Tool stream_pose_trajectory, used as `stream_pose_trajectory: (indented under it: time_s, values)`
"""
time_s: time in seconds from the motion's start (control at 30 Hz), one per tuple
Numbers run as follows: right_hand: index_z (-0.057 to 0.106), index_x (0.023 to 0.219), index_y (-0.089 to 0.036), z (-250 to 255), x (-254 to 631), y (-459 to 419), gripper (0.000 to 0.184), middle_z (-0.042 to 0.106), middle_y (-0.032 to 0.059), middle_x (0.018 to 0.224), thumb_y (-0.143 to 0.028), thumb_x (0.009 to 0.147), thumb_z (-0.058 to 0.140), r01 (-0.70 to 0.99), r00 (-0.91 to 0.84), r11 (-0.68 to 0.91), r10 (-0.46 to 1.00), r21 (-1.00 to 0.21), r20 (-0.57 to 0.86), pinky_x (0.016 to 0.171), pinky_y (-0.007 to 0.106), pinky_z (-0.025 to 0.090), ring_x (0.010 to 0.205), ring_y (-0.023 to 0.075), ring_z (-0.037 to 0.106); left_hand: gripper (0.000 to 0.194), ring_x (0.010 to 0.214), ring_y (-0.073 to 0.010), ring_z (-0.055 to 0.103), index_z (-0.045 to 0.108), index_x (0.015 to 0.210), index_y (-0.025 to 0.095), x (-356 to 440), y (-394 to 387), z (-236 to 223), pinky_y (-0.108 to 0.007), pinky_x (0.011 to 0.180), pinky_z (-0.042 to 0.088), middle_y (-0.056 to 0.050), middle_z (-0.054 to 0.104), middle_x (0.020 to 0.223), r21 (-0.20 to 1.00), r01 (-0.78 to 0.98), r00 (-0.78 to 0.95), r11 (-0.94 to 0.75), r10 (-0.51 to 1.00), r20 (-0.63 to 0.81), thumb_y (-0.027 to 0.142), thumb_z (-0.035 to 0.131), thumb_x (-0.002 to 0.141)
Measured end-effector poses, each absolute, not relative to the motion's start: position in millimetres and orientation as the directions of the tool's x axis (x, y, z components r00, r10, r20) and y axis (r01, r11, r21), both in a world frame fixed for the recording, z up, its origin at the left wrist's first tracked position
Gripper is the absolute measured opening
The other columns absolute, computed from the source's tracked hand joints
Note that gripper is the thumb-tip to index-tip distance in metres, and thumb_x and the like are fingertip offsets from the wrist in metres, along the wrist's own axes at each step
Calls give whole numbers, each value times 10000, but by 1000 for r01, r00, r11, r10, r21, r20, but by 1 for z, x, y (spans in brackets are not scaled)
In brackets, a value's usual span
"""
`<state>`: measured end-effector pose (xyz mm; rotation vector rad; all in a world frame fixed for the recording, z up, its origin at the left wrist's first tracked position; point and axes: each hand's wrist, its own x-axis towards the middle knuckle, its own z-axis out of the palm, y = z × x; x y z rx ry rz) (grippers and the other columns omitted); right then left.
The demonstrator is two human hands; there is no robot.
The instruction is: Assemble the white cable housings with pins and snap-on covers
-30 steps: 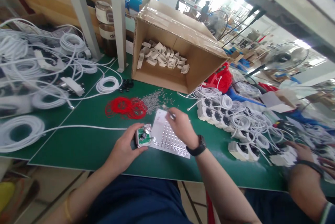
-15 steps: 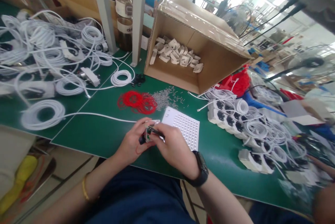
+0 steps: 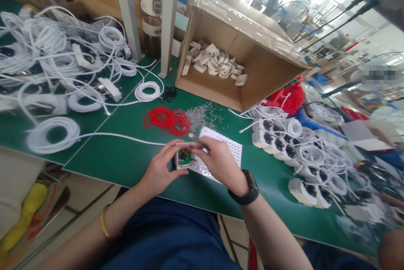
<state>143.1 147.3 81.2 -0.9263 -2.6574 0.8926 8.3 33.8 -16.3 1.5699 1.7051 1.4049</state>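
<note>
My left hand [image 3: 159, 171] is closed around a small white plastic housing, whose open side shows a green circuit board [image 3: 184, 158]. A white cable [image 3: 126, 137] runs from the housing to a coil on the left. Just to the right, my right hand [image 3: 217, 158] pinches a slim dark tool with a pale end [image 3: 198, 139]; its exact kind I cannot make out. The right fingertips are close to the housing's upper right corner. Under the right hand lies a white plate with rows of holes [image 3: 235, 150], partly covered.
Red rings [image 3: 166, 120] and loose metal screws [image 3: 200, 116] lie behind my hands. Beyond them, a cardboard box [image 3: 268, 51] on its side holds white plastic pieces [image 3: 217, 60]. Coiled white cables [image 3: 53, 135] spread at left; white socket units [image 3: 277, 146] with cables stand at right.
The housing has tilted so its circuit board faces up more. My right hand has drawn back slightly to the right, and the tool's pale end now points up and away from the board.
</note>
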Motion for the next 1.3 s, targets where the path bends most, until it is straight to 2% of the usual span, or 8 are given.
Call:
stream_pose_trajectory:
  time_s: [0.17,0.33,0.47,0.6,0.7,0.83,1.03,1.3]
  values:
    - [574,724,-171,80,137,160,92,561,-6,759,-119,792,609,409,-830,622,558,-667,11,680,238,363,743,132,521,536,1200,-252,481,510,1220,248,8,31,-16,-426,1027,400,-95,505,1279,866,475,-235,-157,925,297,263,704,721]
    - [581,745,-150,80,132,174,68,594,-15,720,-173,805,601,370,-863,430,487,-823,-133,642,229,381,670,112,531,528,1199,-251,483,504,1223,247,6,28,-16,-432,1028,399,-95,495,1290,863,479,-223,-157,930,293,252,694,730]
    - [587,740,-133,75,129,184,80,618,-8,725,-184,794,614,372,-866,373,468,-850,-174,664,231,398,680,109,550,519,1223,-247,462,510,1198,257,8,28,-16,-433,1053,370,-85,490,1295,879,453,-228,-151,933,278,219,706,719]
    - [609,736,-125,74,126,186,47,638,0,745,-145,773,631,381,-877,437,450,-815,-168,660,223,397,690,105,558,681,1219,-236,476,382,1274,254,14,28,-22,-433,1056,376,-97,481,1303,971,196,-323,-138,926,197,190,731,693]
    - [632,760,-135,78,124,186,13,652,-6,757,-127,770,633,389,-886,518,437,-761,-155,640,214,384,695,103,563,746,1222,-234,478,334,1283,232,17,28,-25,-429,1064,369,-113,475,1308,988,52,-362,-146,919,155,183,753,667]
    - [650,897,-159,81,120,185,115,676,10,856,-119,794,616,356,-910,596,395,-719,-123,679,216,397,774,112,597,701,1221,-247,481,378,1230,206,18,28,-26,-453,1075,351,-126,483,1304,991,33,-375,-132,917,135,201,767,647]
    - [657,765,-167,79,111,182,68,653,3,774,-112,789,627,312,-939,740,335,-597,-75,689,220,382,741,116,581,686,1217,-257,490,388,1197,199,18,28,-26,-464,1065,363,-141,496,1303,995,31,-394,-96,913,100,216,771,629]
    - [649,767,-159,88,106,179,102,645,24,779,-191,842,588,284,-956,814,279,-507,-88,649,226,357,726,125,563,662,1219,-254,489,402,1157,195,18,29,-27,-442,1058,378,-143,499,1310,993,24,-405,-113,907,113,205,778,612]
